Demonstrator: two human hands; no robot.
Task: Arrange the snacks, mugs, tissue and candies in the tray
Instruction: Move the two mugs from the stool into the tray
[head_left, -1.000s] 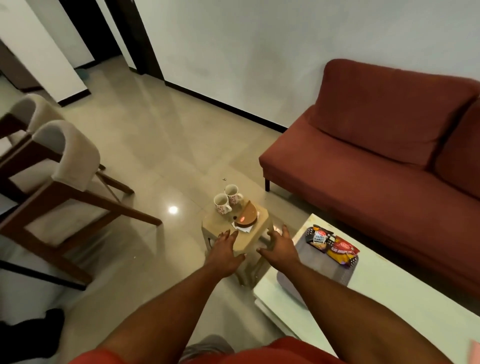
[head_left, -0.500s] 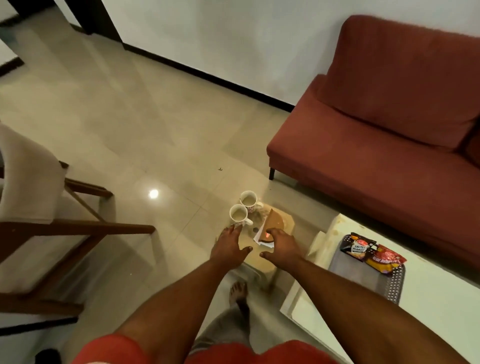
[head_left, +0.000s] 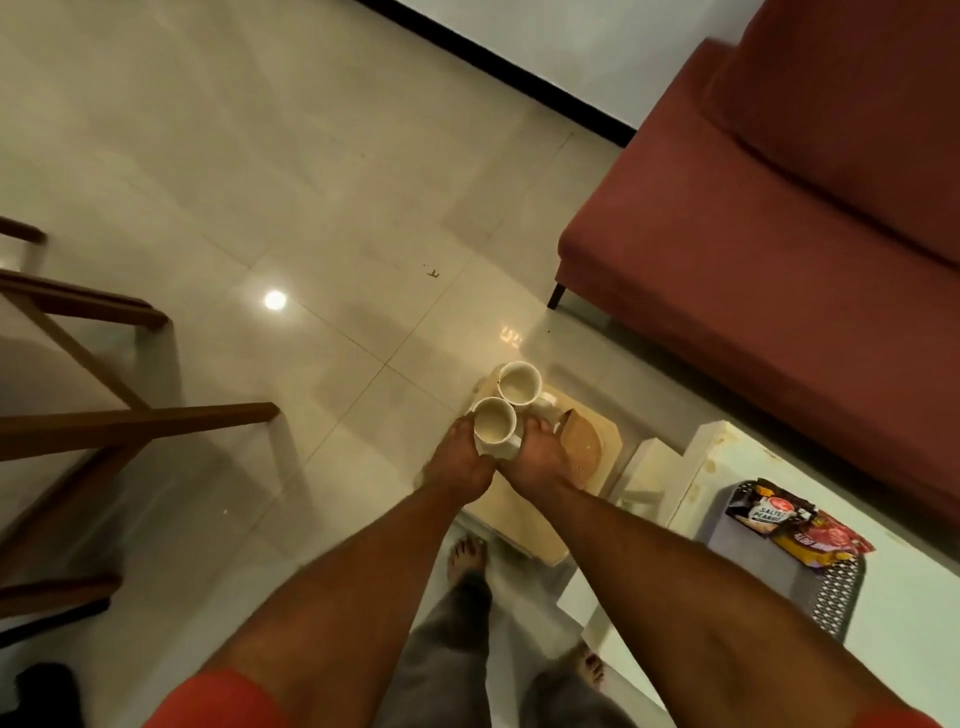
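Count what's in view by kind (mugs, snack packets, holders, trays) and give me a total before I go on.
Mugs: 2, near mug and far mug, on the stool
Snack packets: 2, peanuts packet and red packet, in the tray
Brown wedge holder: 1
Tray: 1
Candies: 0 visible
Total: 6

Left of the stool (head_left: 610, 441) and beyond it, bare floor (head_left: 337, 208) lies open, an easy way in. On the stool's far-left corner two mugs, the near mug (head_left: 493, 423) and the far mug (head_left: 519, 383), stand close together. A wooden holder (head_left: 579, 447) just right of them narrows that side. The left hand (head_left: 457, 462) and right hand (head_left: 540, 457) flank the near mug. The white table (head_left: 904, 613) stands just right of the stool, the red sofa (head_left: 779, 270) beyond-right and the chair (head_left: 145, 421) well left.
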